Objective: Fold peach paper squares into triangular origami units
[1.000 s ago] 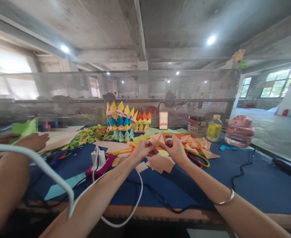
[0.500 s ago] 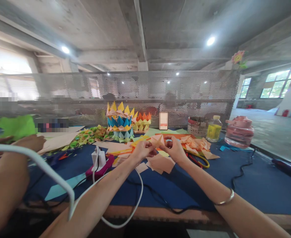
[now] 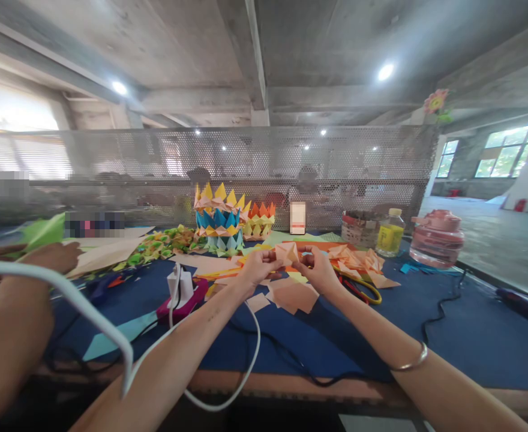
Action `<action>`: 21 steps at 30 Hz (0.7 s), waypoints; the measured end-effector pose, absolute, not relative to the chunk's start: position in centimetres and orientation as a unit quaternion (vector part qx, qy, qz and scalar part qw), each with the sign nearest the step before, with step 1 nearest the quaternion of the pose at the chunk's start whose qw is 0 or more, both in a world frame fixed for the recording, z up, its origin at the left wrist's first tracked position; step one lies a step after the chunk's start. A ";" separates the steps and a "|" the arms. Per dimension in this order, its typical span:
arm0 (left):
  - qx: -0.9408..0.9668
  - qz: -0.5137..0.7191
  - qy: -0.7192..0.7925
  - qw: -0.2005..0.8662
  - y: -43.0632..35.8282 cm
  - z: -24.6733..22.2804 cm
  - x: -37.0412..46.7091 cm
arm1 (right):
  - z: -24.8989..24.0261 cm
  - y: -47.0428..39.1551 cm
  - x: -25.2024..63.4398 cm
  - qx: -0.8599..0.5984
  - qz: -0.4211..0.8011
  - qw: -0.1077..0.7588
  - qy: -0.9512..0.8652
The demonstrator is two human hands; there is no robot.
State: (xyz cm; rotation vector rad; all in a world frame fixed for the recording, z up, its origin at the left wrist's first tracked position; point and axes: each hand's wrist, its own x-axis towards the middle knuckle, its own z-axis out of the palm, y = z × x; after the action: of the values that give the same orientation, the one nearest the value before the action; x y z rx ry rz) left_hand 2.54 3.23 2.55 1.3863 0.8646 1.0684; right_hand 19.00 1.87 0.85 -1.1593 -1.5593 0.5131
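Between my two hands, above the table, is a small piece of folded peach paper [image 3: 287, 253]. My left hand [image 3: 258, 270] pinches its left side, and my right hand [image 3: 317, 268] grips its right side. Loose peach paper sheets [image 3: 292, 294] lie just below my hands. Crumpled-looking folded peach pieces [image 3: 358, 260] are heaped to the right of my right hand. Beside that heap, partly under my right wrist, is a yellow-handled pair of scissors [image 3: 371, 292]. Stacked rings of pointed folded paper [image 3: 219, 222] in yellow, peach and blue stand behind my left hand.
A magenta power strip [image 3: 187, 303] with a white plug sits left of my forearm. White cable [image 3: 257, 342] loops across the table's front edge. A yellow-labelled bottle [image 3: 389, 234] and pink jug [image 3: 437, 240] stand at right. At left, another person's hand [image 3: 57, 259] is near green paper [image 3: 43, 231].
The peach paper has gone from a spread, pointed shape to a more compact, blocky one between my fingers. At left, the other person's green paper has been lowered and folded smaller.
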 end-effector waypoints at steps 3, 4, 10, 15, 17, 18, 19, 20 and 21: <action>0.557 0.467 0.361 0.585 3.5 2.6 2.5 | 0.8 1.8 18.9 -0.489 0.215 0.528 -0.661; 0.549 0.471 0.363 0.588 3.6 2.6 2.4 | 0.8 1.7 18.8 -0.488 0.215 0.525 -0.663; 0.545 0.487 0.351 0.585 3.7 2.5 2.2 | 1.1 1.3 18.4 -0.453 0.193 0.562 -0.665; 0.556 0.475 0.366 0.576 3.7 2.4 2.2 | 1.5 0.8 18.6 -0.446 0.040 0.560 -0.697; 0.558 0.469 0.367 0.578 3.6 2.4 2.2 | 1.6 0.7 18.6 -0.443 -0.006 0.523 -0.728; 0.559 0.467 0.368 0.579 3.6 2.4 2.3 | 1.5 0.6 18.7 -0.440 -0.017 0.507 -0.741; 0.559 0.465 0.367 0.579 3.6 2.5 2.3 | 1.5 0.6 18.7 -0.438 -0.023 0.496 -0.750; 0.561 0.463 0.365 0.581 3.5 2.5 2.3 | 1.5 0.6 18.6 -0.436 -0.026 0.488 -0.756; 0.563 0.459 0.362 0.584 3.5 2.5 2.3 | 1.4 0.7 18.6 -0.433 -0.027 0.482 -0.761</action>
State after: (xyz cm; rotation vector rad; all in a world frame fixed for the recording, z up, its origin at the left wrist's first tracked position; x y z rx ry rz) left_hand 2.34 3.47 2.48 1.3131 0.8440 1.0711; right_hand 18.63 0.66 1.42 -1.0564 -1.8545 -0.0666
